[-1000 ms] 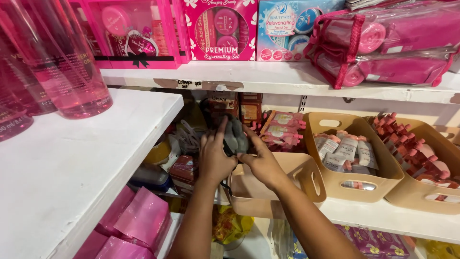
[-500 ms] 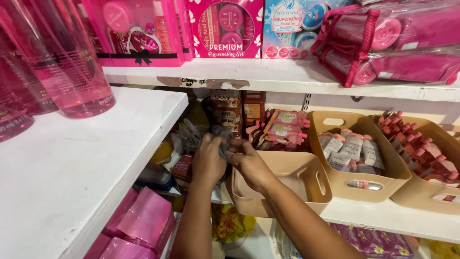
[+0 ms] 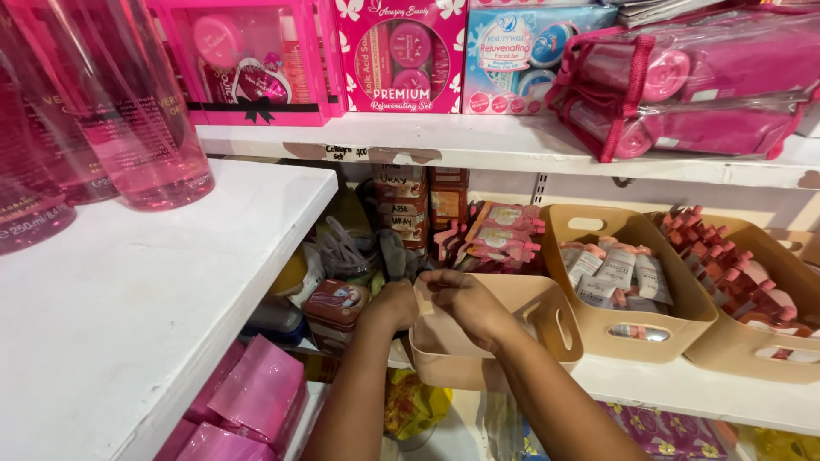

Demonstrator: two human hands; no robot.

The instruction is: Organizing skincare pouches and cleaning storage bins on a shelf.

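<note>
On the white side shelf (image 3: 171,282) at the left stand three tall pink bottles (image 3: 141,111), near its back edge. Below its front edge lie two pink packets (image 3: 256,397). In the middle, the left hand (image 3: 395,305) and right hand (image 3: 461,299) meet at the near left rim of the first beige basket (image 3: 547,320), fingers pinched together on a small pale strip (image 3: 424,300) held between them. Three beige baskets sit in a row along the lower shelf (image 3: 683,388): the first by the hands, the second (image 3: 632,290) holding sachets, the third (image 3: 752,299) holding pink-capped tubes at the right edge.
</note>
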